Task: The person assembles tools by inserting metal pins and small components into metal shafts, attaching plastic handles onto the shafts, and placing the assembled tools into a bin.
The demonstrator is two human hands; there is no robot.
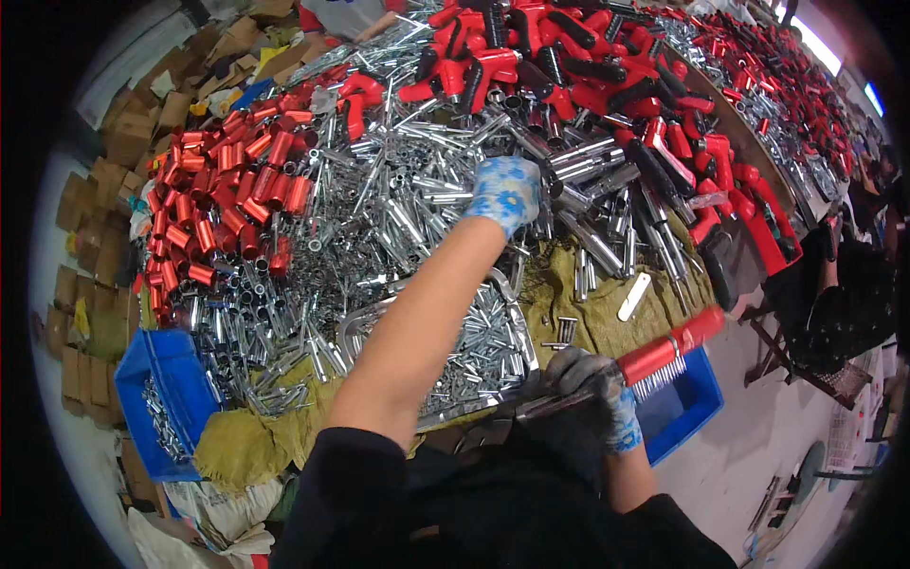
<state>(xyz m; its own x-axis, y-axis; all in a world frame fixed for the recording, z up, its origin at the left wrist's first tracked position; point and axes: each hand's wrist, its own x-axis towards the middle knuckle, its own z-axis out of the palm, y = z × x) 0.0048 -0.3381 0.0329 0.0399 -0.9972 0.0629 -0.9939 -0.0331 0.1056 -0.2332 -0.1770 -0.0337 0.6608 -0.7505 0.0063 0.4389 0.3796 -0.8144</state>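
Note:
My left hand (pixel 507 192), in a white glove with blue flowers, reaches into the heap of silver metal tubes and rods (pixel 408 194). Its fingers point away and are hidden, so whether they grip anything does not show. Close to my body, my right hand (pixel 592 379), gloved with grey finger parts, is closed around a red cylindrical tool handle (pixel 671 346). A metal shaft runs left from that hand. Below the handle shows a row of thin silver pins (pixel 658 377). Under my left forearm lies a metal tray (pixel 519 332) of small silver parts.
Red-and-black pistol-shaped handles (pixel 569 57) pile up at the back. Red tubes (pixel 227 190) are heaped at the left. Blue bins stand at front left (pixel 180 356) and front right (pixel 697 389). A flat light-coloured strip (pixel 633 296) lies on yellow-green sacking (pixel 559 284).

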